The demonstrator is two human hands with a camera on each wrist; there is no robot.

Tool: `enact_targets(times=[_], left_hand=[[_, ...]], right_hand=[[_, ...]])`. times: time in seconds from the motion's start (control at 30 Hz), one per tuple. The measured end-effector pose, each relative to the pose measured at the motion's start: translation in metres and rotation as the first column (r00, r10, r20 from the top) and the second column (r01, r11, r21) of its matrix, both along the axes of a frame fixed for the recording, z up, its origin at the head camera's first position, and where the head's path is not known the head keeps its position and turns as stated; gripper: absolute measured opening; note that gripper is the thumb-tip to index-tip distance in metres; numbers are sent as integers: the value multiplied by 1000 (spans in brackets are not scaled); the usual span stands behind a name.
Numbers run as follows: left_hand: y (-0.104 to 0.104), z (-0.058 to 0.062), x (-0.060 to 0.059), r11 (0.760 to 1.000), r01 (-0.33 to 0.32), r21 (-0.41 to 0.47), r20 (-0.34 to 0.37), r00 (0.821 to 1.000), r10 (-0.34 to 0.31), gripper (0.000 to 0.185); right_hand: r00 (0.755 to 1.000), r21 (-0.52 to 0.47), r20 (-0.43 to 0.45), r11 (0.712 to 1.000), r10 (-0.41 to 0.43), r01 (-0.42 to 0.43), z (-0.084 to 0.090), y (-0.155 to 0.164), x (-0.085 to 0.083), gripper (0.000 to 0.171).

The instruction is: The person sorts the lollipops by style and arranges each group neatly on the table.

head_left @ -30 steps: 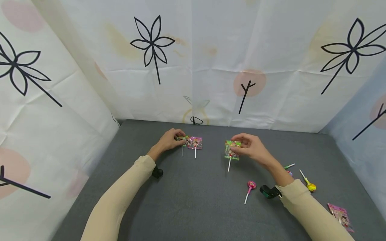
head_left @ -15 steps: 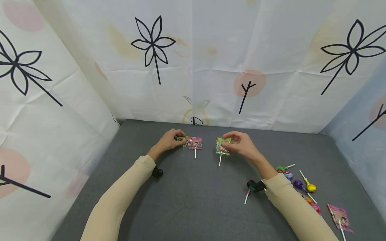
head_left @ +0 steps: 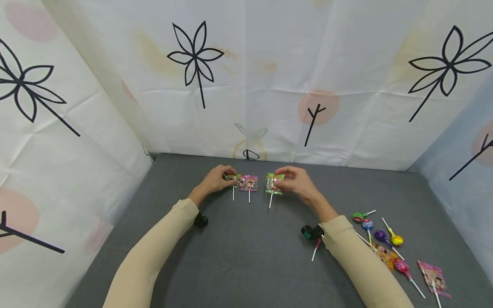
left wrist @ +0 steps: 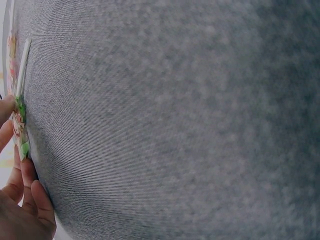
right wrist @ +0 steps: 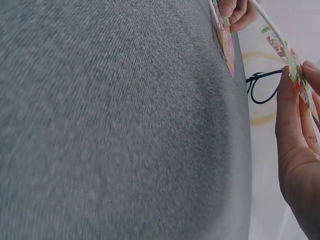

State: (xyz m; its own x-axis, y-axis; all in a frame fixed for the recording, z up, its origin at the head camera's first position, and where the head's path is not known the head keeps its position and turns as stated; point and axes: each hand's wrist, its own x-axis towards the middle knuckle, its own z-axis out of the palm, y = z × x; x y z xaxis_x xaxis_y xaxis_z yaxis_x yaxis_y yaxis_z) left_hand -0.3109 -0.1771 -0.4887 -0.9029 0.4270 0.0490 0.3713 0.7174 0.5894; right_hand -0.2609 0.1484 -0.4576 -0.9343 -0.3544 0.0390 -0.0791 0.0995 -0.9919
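My left hand (head_left: 218, 179) pinches a green-wrapped flat lollipop (left wrist: 20, 127) at the back of the table, its white stick pointing toward me. Right beside that one lies a pink-wrapped flat lollipop (head_left: 248, 183), stick also toward the front. Between thumb and fingers, my right hand (head_left: 294, 183) holds another green-wrapped flat lollipop (head_left: 272, 184) by its wrapper, a short gap to the right of the pink one. In the right wrist view this lollipop (right wrist: 296, 75) is raised off the grey cloth, and part of its wrapper is hidden by the fingers.
Several lollipops lie at the right: green (head_left: 358, 217), blue (head_left: 367, 224), purple (head_left: 381, 235), yellow (head_left: 396, 240), an orange packet (head_left: 385, 256), a pink ball (head_left: 402, 266) and a pink packet (head_left: 434, 276). Under the right wrist camera shows a lollipop stick (head_left: 314, 254). Patterned curtains (head_left: 269, 85) border the grey table (head_left: 246, 256).
My right hand has moved left with its green-wrapped lollipop, closer to the pink-wrapped one. More lollipops at the right have come out from behind the right arm. The left hand stays put.
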Motion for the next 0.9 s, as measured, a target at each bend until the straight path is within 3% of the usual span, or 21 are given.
enact_targets(times=[0.47, 0.9], left_hand=[[2, 5, 2, 1000, -15, -9, 13, 1000, 16, 29], [1, 4, 1, 1000, -25, -11, 28, 999, 25, 28]], right_hand=[[999, 27, 46, 999, -17, 16, -6, -18, -15, 41], [983, 37, 167, 997, -78, 73, -19, -27, -24, 41]])
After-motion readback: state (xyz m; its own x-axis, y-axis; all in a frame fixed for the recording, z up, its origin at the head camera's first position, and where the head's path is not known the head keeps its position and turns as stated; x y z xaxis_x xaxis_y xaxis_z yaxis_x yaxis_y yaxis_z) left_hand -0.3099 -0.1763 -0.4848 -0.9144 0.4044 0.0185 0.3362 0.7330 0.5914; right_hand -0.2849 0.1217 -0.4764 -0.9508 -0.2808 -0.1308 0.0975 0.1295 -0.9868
